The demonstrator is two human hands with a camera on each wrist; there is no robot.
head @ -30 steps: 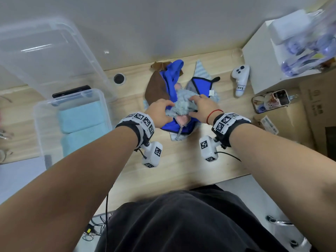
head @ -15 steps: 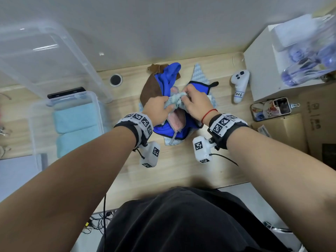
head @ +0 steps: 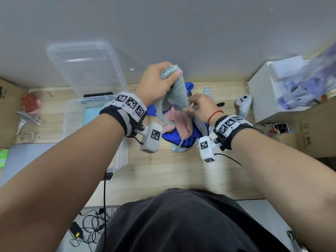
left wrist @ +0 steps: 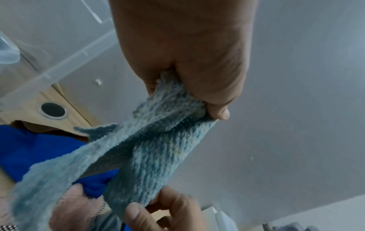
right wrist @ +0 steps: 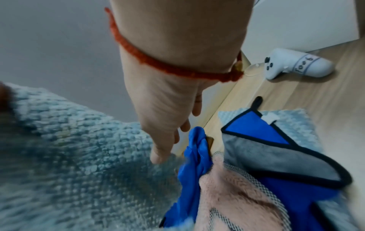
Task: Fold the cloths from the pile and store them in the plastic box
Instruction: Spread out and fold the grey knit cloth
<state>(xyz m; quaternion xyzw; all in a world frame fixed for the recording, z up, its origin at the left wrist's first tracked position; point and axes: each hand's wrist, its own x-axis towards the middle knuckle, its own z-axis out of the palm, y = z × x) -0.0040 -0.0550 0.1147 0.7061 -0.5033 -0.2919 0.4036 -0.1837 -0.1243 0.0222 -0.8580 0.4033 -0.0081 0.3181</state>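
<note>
My left hand (head: 170,74) is raised above the desk and grips the top of a pale blue knobbly cloth (head: 179,93), which hangs down from it. In the left wrist view the fist (left wrist: 197,101) is closed round the bunched cloth (left wrist: 150,156). My right hand (head: 189,108) is lower and pinches the cloth's hanging edge between thumb and fingers. Below lies the pile (head: 181,131) of blue, pink and grey cloths. The clear plastic box (head: 72,113) stands to the left and holds folded turquoise cloths (head: 90,115).
The box's clear lid (head: 85,66) leans on the wall behind it. A white controller (head: 242,104), a white cabinet (head: 263,99) and a phone (head: 281,128) are to the right. A cable hole (left wrist: 52,109) sits behind the pile. Bare desk lies between pile and my body.
My left hand has lifted the pale blue cloth up off the pile toward the wall. My right hand has slid down to its lower edge.
</note>
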